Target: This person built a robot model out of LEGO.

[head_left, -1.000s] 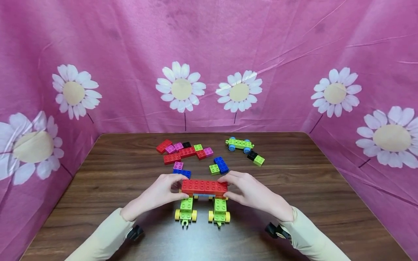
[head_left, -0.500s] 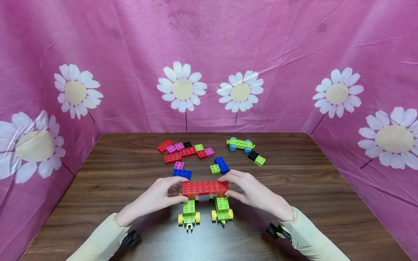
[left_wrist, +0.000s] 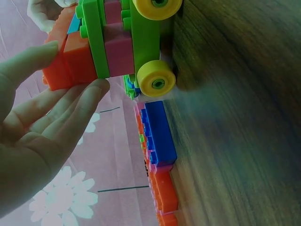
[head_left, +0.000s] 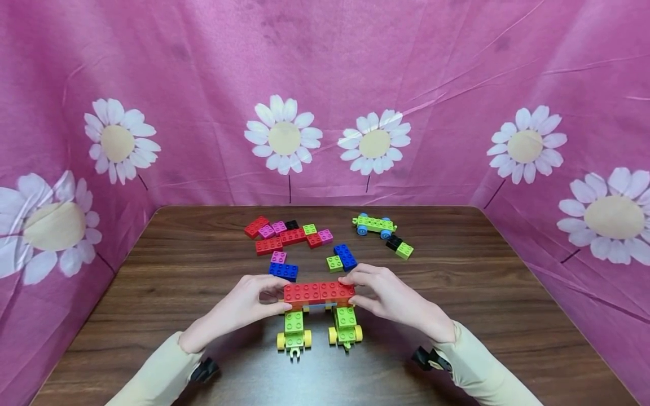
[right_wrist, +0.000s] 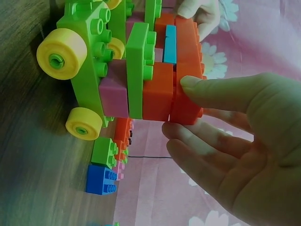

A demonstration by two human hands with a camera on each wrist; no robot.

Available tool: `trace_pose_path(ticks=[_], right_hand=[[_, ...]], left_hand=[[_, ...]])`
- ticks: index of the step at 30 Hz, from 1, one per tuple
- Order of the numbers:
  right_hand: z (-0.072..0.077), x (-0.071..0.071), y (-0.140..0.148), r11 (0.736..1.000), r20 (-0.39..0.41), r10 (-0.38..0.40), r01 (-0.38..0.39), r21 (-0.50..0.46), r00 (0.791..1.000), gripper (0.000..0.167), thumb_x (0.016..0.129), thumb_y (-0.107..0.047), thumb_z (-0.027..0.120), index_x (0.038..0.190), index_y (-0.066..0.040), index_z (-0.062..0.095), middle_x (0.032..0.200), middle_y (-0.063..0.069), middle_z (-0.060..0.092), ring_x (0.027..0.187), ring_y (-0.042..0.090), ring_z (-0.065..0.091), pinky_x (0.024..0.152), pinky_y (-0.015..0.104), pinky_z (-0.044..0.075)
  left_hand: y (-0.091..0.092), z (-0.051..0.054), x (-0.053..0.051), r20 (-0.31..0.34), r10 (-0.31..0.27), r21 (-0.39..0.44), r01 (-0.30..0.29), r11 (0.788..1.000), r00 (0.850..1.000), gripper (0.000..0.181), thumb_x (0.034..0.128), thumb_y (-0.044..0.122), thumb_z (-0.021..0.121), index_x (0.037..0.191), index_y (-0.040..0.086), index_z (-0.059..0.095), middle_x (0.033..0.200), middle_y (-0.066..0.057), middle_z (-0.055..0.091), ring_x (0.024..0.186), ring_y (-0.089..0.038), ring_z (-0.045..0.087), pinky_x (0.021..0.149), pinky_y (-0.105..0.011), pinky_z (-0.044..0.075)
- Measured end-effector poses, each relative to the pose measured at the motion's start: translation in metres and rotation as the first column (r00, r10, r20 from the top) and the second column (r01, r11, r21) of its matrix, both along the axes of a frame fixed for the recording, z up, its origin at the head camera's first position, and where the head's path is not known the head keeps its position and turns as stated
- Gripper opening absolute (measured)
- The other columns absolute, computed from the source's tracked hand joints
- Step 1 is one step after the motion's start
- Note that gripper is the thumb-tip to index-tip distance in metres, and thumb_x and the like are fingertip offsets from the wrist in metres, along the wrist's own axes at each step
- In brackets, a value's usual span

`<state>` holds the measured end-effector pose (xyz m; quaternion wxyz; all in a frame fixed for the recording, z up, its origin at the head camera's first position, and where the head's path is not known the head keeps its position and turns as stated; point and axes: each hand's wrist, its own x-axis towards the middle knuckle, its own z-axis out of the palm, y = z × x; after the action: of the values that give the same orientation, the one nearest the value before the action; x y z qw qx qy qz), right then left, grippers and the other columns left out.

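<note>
Red bricks (head_left: 319, 293), two of them end to end, form the top beam here, bridging a pair of green wheeled bases (head_left: 294, 341) that stand on the surface (head_left: 203, 248). Under the middle of the beam there's a light blue brick (right_wrist: 170, 44), with pink blocks (right_wrist: 114, 92) lower down. Thin seam under the beam in the right wrist view, and honestly I can't tell if it's fully pressed on. So my worry: lean harder on one end and the other could pop up, or the wheels could roll and twist the whole stack.

Pose-wise, the left hand (head_left: 245, 301) is clamped on the beam's left end and the right hand (head_left: 390, 294) on its right end, thumbs on the near face, fingers reaching round behind. Palms face each other, forearms angling in from the near side. Beyond the beam's left end lies a dark blue brick (head_left: 283, 272); way past its right end, a green car (head_left: 374, 224).
</note>
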<state>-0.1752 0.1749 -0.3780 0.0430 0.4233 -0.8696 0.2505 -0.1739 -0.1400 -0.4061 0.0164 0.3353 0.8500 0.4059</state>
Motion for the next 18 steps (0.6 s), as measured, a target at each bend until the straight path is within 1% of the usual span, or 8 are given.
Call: trace_pose_path(ticks=[2, 6, 9, 13, 18], right_hand=[[0.0001, 0.0003, -0.0002, 1.000, 0.009, -0.007, 0.007, -0.005, 1.000, 0.032, 0.087, -0.012, 0.076, 0.118, -0.007, 0.070, 0.108, 0.003, 0.071, 0.088, 0.008, 0.064, 0.073, 0.022, 0.056], [-0.0013, 0.0003, -0.0003, 0.999, 0.038, -0.027, 0.028, -0.016, 0.999, 0.033, 0.086, -0.013, 0.077, 0.117, -0.007, 0.071, 0.108, 0.002, 0.071, 0.090, 0.008, 0.066, 0.074, 0.022, 0.057], [-0.0022, -0.0003, -0.0004, 0.999, 0.052, -0.031, 0.032, -0.027, 0.998, 0.033, 0.085, -0.013, 0.078, 0.117, -0.007, 0.072, 0.108, 0.002, 0.072, 0.090, 0.008, 0.066, 0.074, 0.019, 0.057], [-0.0029, -0.0032, 0.0001, 0.999, 0.066, -0.015, 0.018, -0.042, 0.998, 0.034, 0.084, -0.012, 0.078, 0.117, -0.007, 0.072, 0.107, 0.003, 0.073, 0.090, 0.009, 0.067, 0.074, 0.019, 0.057], [-0.0043, -0.0069, 0.0033, 0.998, 0.141, -0.017, 0.026, -0.063, 0.990, 0.034, 0.084, -0.014, 0.078, 0.117, -0.009, 0.072, 0.109, 0.001, 0.074, 0.093, 0.008, 0.066, 0.076, 0.025, 0.058]], left_hand=[[-0.0002, 0.0004, -0.0010, -0.006, 0.001, -0.017, -0.001, 1.000, 1.000, 0.032, 0.0843, 0.018, 0.079, 0.111, 0.001, 0.071, 0.101, -0.011, 0.076, 0.084, -0.020, 0.074, 0.076, -0.025, 0.060], [-0.0005, 0.0027, -0.0027, 0.028, -0.002, -0.065, 0.004, 0.998, 1.000, 0.035, 0.0829, 0.019, 0.080, 0.111, 0.001, 0.072, 0.101, -0.011, 0.076, 0.086, -0.019, 0.074, 0.074, -0.022, 0.060], [0.0004, 0.0039, -0.0029, 0.047, 0.000, -0.089, 0.004, 0.996, 0.999, 0.035, 0.0824, 0.019, 0.080, 0.111, 0.001, 0.072, 0.101, -0.011, 0.076, 0.087, -0.020, 0.074, 0.073, -0.020, 0.059], [0.0021, 0.0044, -0.0029, 0.021, 0.010, -0.104, -0.007, 0.995, 1.000, 0.034, 0.0821, 0.019, 0.080, 0.110, 0.001, 0.072, 0.101, -0.011, 0.076, 0.086, -0.019, 0.074, 0.072, -0.019, 0.059], [0.0036, 0.0069, -0.0034, 0.018, 0.014, -0.126, -0.011, 0.992, 1.000, 0.034, 0.0819, 0.021, 0.081, 0.109, 0.003, 0.073, 0.101, -0.010, 0.076, 0.086, -0.018, 0.073, 0.072, -0.019, 0.059]])
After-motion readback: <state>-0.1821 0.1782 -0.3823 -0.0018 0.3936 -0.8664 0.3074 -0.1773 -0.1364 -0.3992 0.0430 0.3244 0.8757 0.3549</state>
